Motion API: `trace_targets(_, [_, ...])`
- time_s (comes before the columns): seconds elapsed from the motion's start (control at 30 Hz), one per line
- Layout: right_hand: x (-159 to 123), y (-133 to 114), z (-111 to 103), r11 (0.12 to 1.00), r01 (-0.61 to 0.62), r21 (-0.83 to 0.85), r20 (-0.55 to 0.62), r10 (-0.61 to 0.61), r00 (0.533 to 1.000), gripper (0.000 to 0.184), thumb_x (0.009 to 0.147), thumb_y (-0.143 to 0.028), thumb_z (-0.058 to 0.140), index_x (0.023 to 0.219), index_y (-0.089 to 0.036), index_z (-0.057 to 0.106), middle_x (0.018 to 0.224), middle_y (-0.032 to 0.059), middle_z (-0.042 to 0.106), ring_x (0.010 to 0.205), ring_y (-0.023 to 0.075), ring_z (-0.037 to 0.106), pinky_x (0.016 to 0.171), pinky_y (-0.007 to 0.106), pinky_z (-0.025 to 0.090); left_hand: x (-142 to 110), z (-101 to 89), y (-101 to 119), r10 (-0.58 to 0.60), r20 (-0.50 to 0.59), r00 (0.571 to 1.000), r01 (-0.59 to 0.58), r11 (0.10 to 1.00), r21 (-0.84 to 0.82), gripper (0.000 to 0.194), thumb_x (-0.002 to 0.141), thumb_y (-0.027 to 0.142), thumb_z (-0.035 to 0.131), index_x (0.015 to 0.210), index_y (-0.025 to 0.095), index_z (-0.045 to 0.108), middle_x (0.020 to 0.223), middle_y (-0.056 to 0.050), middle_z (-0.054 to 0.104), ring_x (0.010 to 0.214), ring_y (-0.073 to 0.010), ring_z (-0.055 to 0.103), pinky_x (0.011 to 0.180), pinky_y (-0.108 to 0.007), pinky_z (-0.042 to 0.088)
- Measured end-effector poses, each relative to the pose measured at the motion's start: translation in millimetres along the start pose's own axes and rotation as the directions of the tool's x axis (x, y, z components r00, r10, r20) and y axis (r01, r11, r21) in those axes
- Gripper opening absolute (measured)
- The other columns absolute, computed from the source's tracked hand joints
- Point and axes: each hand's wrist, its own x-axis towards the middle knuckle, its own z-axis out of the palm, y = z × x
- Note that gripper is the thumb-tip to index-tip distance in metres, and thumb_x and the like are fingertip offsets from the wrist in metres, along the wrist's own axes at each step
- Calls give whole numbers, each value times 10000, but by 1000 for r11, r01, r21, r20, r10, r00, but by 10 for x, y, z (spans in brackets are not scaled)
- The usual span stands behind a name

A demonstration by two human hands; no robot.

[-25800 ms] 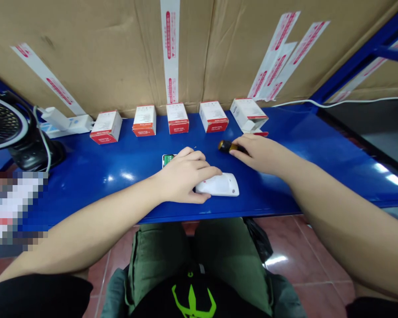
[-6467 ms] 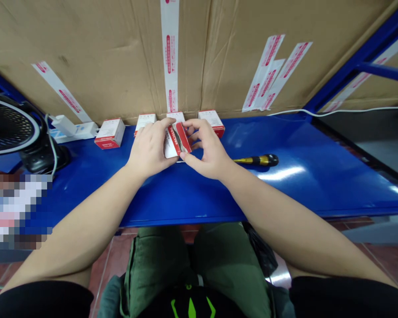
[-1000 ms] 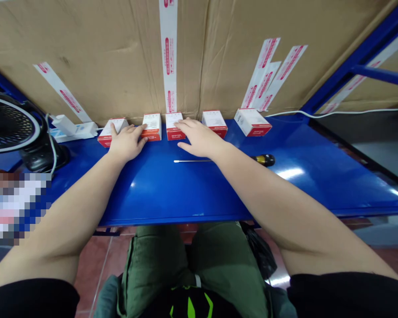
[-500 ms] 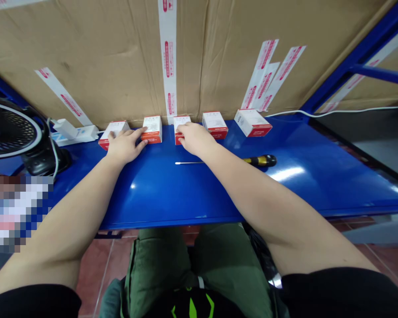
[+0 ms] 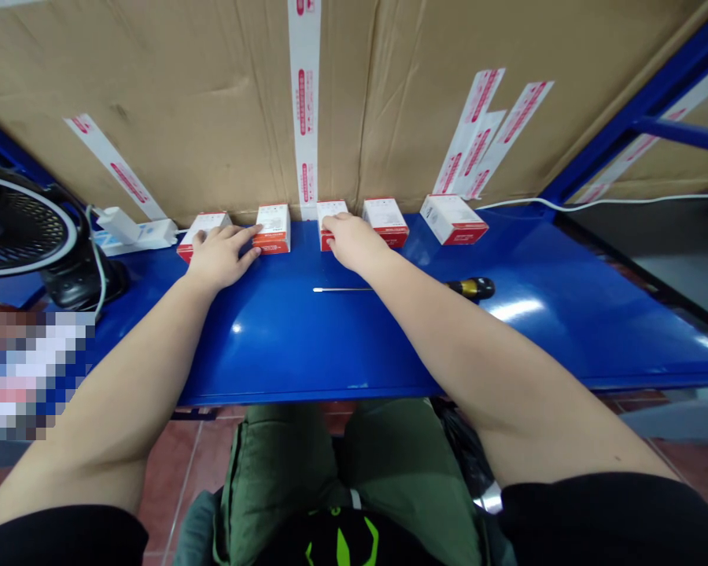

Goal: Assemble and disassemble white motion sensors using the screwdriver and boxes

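Several small red-and-white cardboard boxes stand in a row along the back of the blue table. My left hand [image 5: 221, 253] has its fingers spread, resting over the leftmost box [image 5: 208, 224], with the forefinger and thumb reaching the left side of the second box [image 5: 273, 229]. Around the middle box [image 5: 331, 209] are the fingers of my right hand [image 5: 354, 240], which partly hide it. Right of that hand are a fourth box [image 5: 386, 220] and a tilted-looking fifth box [image 5: 453, 220]. Under my right forearm lies a screwdriver [image 5: 475, 288], its shaft pointing left and its middle covered.
A large cardboard sheet [image 5: 200, 102] with strips of printed tape backs the blue table [image 5: 307, 346]. At the left are a black fan [image 5: 23, 228] and a white power strip [image 5: 147, 237]. A white cable [image 5: 602, 203] runs along the right rear.
My right hand and the middle box have shifted slightly right, widening the gap to the second box. The left hand stays at its two boxes.
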Motion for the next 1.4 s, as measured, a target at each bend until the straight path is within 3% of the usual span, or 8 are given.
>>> trace_targets(0.3, [-10, -4, -42, 1000, 19, 22, 33, -20, 999, 438, 1054, -85, 559, 1436, -176, 754, 1459, 184, 759, 1391, 353, 691, 1191, 486, 565, 3, 15, 6, 10, -8, 1000, -10, 1000, 5, 664, 1108, 503, 437, 1749, 344, 499, 1714, -152, 600, 1626, -455, 480, 1320, -726, 342])
trace_targets(0.47, [-114, 311, -238, 997, 72, 38, 24, -73, 997, 612, 1045, -245, 706, 1650, -179, 637, 1692, 176, 630, 1621, 412, 537, 1370, 587, 423, -23, -26, -7, -2, -55, 998, -1, 999, -45, 684, 1091, 539, 454, 1744, 341, 504, 1745, -144, 568, 1656, -468, 442, 1331, -764, 332])
trace_targets(0.57, [-236, 636, -354, 996, -87, 6, -76, 87, 993, 629, 991, -288, 778, 1608, -204, 692, 1655, 198, 643, 1487, 457, 655, 1301, 651, 489, -43, -67, -74, -70, -96, 993, 60, 993, -102, 772, 1039, 643, 527, 1746, 334, 501, 1777, -154, 529, 1666, -529, 400, 1317, -833, 302])
trace_targets(0.67, [-352, 890, -385, 979, -202, 26, -50, 203, 978, 481, 942, -305, 822, 1412, -198, 824, 1508, 195, 730, 1358, 429, 731, 1216, 600, 571, -31, -70, -213, -143, -71, 987, 131, 980, -150, 813, 990, 737, 570, 1700, 340, 568, 1790, -142, 510, 1666, -580, 365, 1290, -876, 296])
trace_targets(0.77, [-428, 991, -360, 978, -200, 54, -69, 203, 977, 423, 911, -327, 844, 1313, -195, 854, 1359, 179, 791, 1303, 407, 741, 1160, 566, 600, 31, -13, -396, -177, -64, 982, 161, 965, -209, 747, 964, 764, 563, 1601, 384, 658, 1745, -101, 565, 1647, -556, 402, 1282, -841, 352])
trace_targets(0.97, [-450, 1005, -329, 976, -215, 42, -105, 218, 970, 386, 888, -365, 852, 1232, -190, 857, 1231, 184, 797, 1223, 409, 748, 1076, 565, 614, 150, 121, -583, -74, -149, 986, 47, 983, -178, 598, 912, 450, 577, 1454, 267, 752, 1622, -150, 676, 1596, -456, 534, 1352, -692, 390])
trace_targets(1.23, [-490, 1103, -309, 984, -167, 63, -98, 173, 980, 483, 939, -360, 789, 1379, -162, 801, 1423, 208, 769, 1342, 420, 721, 1182, 579, 571, 141, 134, -582, -18, -212, 977, -22, 983, -185, 613, 816, 356, 589, 1389, 201, 744, 1466, -182, 747, 1381, -436, 702, 1267, -636, 516])
trace_targets(1.4, [-620, 1542, -405, 966, -257, 16, -257, 252, 933, 556, 952, -445, 761, 1437, -173, 779, 1468, 237, 721, 1424, 478, 663, 1261, 658, 491, 135, 125, -552, -31, -196, 980, -8, 980, -196, 602, 841, 385, 608, 1392, 175, 730, 1423, -208, 748, 1344, -445, 718, 1224, -601, 554])
